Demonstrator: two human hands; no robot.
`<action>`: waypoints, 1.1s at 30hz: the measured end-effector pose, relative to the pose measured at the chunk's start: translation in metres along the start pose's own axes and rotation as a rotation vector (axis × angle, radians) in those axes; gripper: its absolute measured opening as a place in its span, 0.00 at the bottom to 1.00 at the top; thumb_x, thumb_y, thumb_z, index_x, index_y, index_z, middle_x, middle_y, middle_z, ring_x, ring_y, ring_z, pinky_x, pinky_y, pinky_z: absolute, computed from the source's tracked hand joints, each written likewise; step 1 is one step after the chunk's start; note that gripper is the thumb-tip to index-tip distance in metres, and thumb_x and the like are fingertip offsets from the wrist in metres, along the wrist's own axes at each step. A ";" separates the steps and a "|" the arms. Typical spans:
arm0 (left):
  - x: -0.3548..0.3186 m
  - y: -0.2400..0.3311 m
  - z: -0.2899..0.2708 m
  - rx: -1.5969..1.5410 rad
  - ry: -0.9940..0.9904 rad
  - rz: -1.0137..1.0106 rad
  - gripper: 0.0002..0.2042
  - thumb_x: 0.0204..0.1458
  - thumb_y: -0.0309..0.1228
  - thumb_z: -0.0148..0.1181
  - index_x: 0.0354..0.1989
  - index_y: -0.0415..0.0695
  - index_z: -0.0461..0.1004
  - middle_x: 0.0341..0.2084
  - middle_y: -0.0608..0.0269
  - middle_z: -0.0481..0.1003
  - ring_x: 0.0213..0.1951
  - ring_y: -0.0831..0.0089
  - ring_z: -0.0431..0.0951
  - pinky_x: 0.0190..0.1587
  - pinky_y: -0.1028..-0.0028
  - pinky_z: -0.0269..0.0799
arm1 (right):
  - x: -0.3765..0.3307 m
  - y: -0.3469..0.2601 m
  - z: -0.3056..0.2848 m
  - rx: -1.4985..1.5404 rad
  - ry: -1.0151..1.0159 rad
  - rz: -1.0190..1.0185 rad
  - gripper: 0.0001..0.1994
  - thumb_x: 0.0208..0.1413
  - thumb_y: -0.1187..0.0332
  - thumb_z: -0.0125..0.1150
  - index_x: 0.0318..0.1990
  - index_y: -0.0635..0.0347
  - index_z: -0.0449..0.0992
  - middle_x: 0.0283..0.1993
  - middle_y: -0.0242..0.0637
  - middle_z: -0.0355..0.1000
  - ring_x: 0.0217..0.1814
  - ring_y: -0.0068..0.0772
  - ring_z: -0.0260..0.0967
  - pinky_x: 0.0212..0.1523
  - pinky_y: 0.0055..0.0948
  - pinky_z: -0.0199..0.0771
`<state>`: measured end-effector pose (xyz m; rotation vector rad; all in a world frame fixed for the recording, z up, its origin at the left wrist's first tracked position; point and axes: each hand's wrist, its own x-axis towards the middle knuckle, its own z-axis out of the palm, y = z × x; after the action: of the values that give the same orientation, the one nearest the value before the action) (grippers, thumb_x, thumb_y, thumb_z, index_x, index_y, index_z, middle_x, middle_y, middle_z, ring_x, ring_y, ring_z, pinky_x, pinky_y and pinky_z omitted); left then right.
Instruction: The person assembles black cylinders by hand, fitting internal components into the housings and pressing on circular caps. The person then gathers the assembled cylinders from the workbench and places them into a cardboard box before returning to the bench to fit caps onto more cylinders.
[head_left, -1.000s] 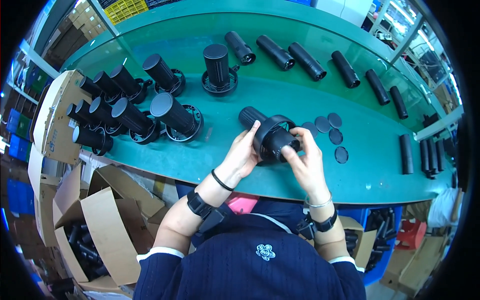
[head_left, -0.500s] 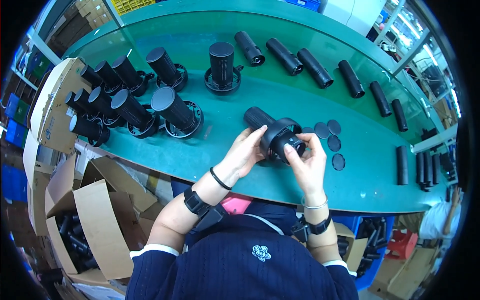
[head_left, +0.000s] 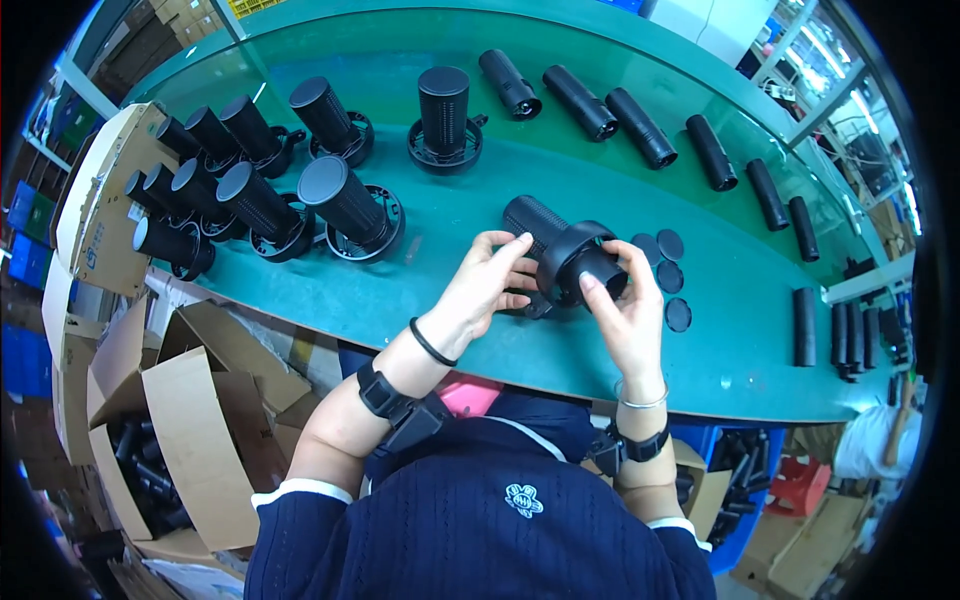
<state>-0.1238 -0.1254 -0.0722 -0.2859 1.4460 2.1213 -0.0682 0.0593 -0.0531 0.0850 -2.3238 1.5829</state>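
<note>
In front of me, a black cylindrical housing [head_left: 538, 222] with a fine-holed body lies tilted on the bench, a wide ring collar [head_left: 565, 262] around it. My right hand [head_left: 628, 305] grips its near tube end, thumb on one side and fingers on the other. At the collar's left side is my left hand [head_left: 485, 285], its fingers apart and the tips against or very close to the housing; exact contact is unclear. A small dark part under the collar is partly hidden. Several thin black discs [head_left: 670, 276] lie just right of my right hand.
Several similar housings [head_left: 345, 200] stand upright in ring bases at left. Black tubes [head_left: 640, 128] lie along the back and right of the green bench [head_left: 450, 320]. Open cardboard boxes [head_left: 200, 440] with black parts sit below left; a blue bin [head_left: 745, 530] is below right.
The housing has shifted slightly right and turned in my right hand. My left hand's fingers have loosened and spread from the collar.
</note>
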 end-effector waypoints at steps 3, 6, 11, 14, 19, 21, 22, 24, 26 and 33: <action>-0.006 -0.002 0.001 -0.006 -0.009 0.074 0.18 0.58 0.46 0.57 0.47 0.46 0.66 0.36 0.62 0.74 0.37 0.75 0.75 0.36 0.76 0.69 | 0.003 -0.002 0.000 0.056 -0.015 0.078 0.17 0.55 0.73 0.63 0.51 0.67 0.68 0.43 0.36 0.68 0.39 0.18 0.67 0.36 0.16 0.69; -0.004 -0.006 0.007 0.140 -0.070 0.220 0.14 0.58 0.44 0.58 0.40 0.46 0.72 0.34 0.67 0.74 0.34 0.81 0.73 0.36 0.80 0.66 | 0.001 -0.003 0.002 0.052 -0.025 0.084 0.17 0.55 0.72 0.64 0.50 0.66 0.68 0.41 0.34 0.68 0.37 0.16 0.67 0.33 0.15 0.68; 0.008 -0.009 0.007 0.061 -0.197 0.269 0.12 0.58 0.40 0.60 0.38 0.44 0.76 0.29 0.74 0.74 0.32 0.87 0.68 0.34 0.83 0.62 | -0.002 -0.012 0.002 0.071 -0.093 0.172 0.18 0.56 0.71 0.64 0.51 0.66 0.67 0.39 0.34 0.68 0.37 0.15 0.66 0.30 0.14 0.67; 0.017 0.005 0.010 0.273 -0.158 0.254 0.14 0.59 0.44 0.58 0.36 0.44 0.75 0.30 0.73 0.73 0.33 0.84 0.69 0.36 0.80 0.64 | -0.004 -0.018 0.003 0.005 -0.096 0.095 0.17 0.56 0.71 0.63 0.50 0.66 0.66 0.37 0.36 0.69 0.34 0.17 0.69 0.28 0.14 0.70; 0.020 0.015 0.013 0.134 0.003 0.225 0.20 0.59 0.52 0.53 0.32 0.45 0.73 0.31 0.65 0.70 0.37 0.75 0.70 0.39 0.71 0.67 | 0.003 0.004 -0.002 0.192 0.038 0.294 0.14 0.57 0.66 0.61 0.44 0.67 0.66 0.32 0.43 0.72 0.21 0.27 0.73 0.20 0.18 0.74; 0.020 0.009 0.006 0.073 -0.004 0.111 0.20 0.59 0.51 0.53 0.33 0.45 0.73 0.31 0.64 0.70 0.37 0.73 0.71 0.40 0.71 0.67 | 0.006 0.012 -0.004 0.336 0.043 0.387 0.15 0.60 0.61 0.58 0.41 0.66 0.66 0.28 0.44 0.72 0.19 0.29 0.73 0.17 0.18 0.72; 0.016 0.007 0.005 0.064 -0.030 0.074 0.20 0.60 0.51 0.52 0.33 0.44 0.72 0.31 0.64 0.71 0.37 0.72 0.72 0.41 0.70 0.68 | 0.006 0.016 -0.004 0.346 0.019 0.389 0.17 0.61 0.57 0.56 0.38 0.64 0.65 0.26 0.45 0.72 0.18 0.30 0.73 0.16 0.18 0.72; 0.014 0.003 0.008 0.038 -0.075 0.054 0.20 0.60 0.51 0.53 0.33 0.44 0.72 0.32 0.63 0.71 0.37 0.72 0.72 0.41 0.69 0.68 | 0.007 0.016 -0.005 0.353 0.027 0.402 0.17 0.61 0.56 0.56 0.38 0.63 0.65 0.26 0.45 0.72 0.18 0.30 0.73 0.16 0.18 0.72; 0.012 0.000 0.009 0.012 -0.113 0.040 0.19 0.60 0.50 0.53 0.33 0.44 0.72 0.32 0.63 0.72 0.37 0.71 0.73 0.42 0.69 0.68 | 0.007 0.013 -0.004 0.364 0.029 0.411 0.17 0.62 0.56 0.56 0.37 0.63 0.65 0.26 0.45 0.72 0.19 0.30 0.73 0.16 0.18 0.72; 0.021 -0.012 0.007 -0.117 -0.108 0.079 0.19 0.59 0.48 0.56 0.43 0.44 0.69 0.38 0.62 0.72 0.39 0.72 0.72 0.44 0.69 0.68 | 0.007 0.025 0.000 0.555 0.031 0.455 0.20 0.63 0.51 0.51 0.42 0.64 0.66 0.29 0.47 0.73 0.22 0.31 0.74 0.19 0.20 0.74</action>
<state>-0.1334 -0.1096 -0.0888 -0.1570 1.2934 2.2533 -0.0803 0.0694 -0.0734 -0.3620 -1.8949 2.3929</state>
